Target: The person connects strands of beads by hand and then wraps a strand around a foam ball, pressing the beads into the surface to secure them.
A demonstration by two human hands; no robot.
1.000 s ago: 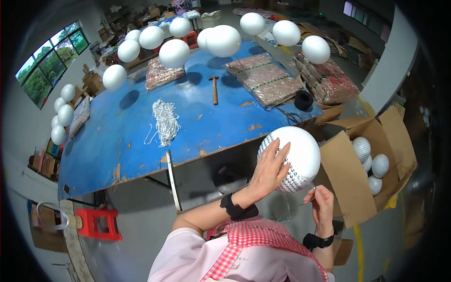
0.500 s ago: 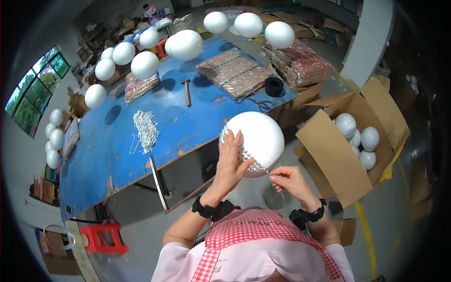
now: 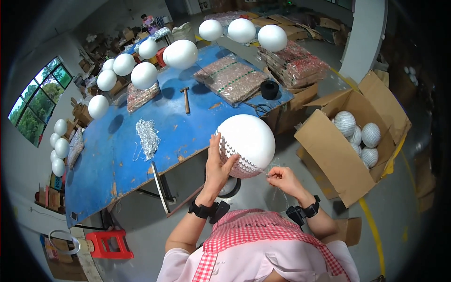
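Observation:
A large white ball point(image 3: 251, 138) is held in front of me, off the near edge of the blue table. Rows of small silver beads point(image 3: 238, 162) wrap its lower left part. My left hand point(image 3: 217, 167) presses on the ball's left side, thumb laid over the beads and fingers along the edge. At the ball's lower right, my right hand point(image 3: 284, 180) pinches the silver bead string, just off the surface. Thin loose strands point(image 3: 277, 195) hang below that hand. A bundle of silver bead strings point(image 3: 148, 139) lies on the table.
On the blue table point(image 3: 176, 136) are a hammer point(image 3: 186, 100), scissors point(image 3: 260, 109), a black roll point(image 3: 269, 89) and plastic-wrapped packs point(image 3: 230, 79). White balls point(image 3: 181, 54) stand above and beyond it. An open carton point(image 3: 331, 157) at right holds several silver-covered balls point(image 3: 345, 123). A red stool point(image 3: 110, 244) stands lower left.
The ball has shifted slightly left and turned, showing more of its beaded rows. My left hand has moved left and down with it. My right hand keeps its pinch almost in place.

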